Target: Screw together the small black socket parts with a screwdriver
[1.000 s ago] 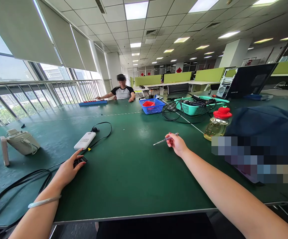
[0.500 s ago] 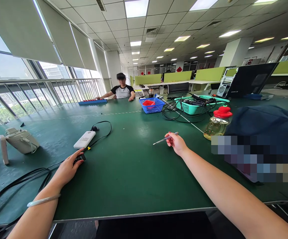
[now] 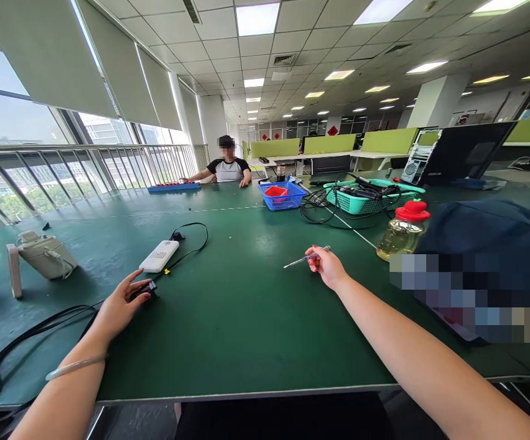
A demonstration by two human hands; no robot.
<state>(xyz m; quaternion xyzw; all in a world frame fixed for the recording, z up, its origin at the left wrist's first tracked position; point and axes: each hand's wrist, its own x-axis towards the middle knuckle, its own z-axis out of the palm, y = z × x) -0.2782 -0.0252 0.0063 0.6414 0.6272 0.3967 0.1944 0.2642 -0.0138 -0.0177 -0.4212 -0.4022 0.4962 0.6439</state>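
Observation:
My left hand [image 3: 121,305] is at the left of the green table, its thumb and lower fingers around a black cable connector [image 3: 151,288] with a silvery end. Its index finger is stretched toward a white power-bank-like block [image 3: 159,256], just beyond. My right hand [image 3: 325,266] is closed on a slim screwdriver [image 3: 298,261], held nearly level above the table with the tip pointing left. A thin black cable [image 3: 202,239] with a yellow tag loops past the white block. The connector is partly hidden by my fingers.
Black cable coils [image 3: 31,333] lie at the left edge, near a beige bag-like case [image 3: 47,255]. Blue [image 3: 283,198] and green baskets [image 3: 361,203], a red-lidded bottle [image 3: 402,232] and a dark blue bag [image 3: 485,238] stand right. A person [image 3: 229,168] sits opposite.
My left hand's fingers have lifted and spread somewhat, and the connector has turned so its silvery end shows. The right hand keeps the screwdriver almost where it was. The view has shifted slightly.

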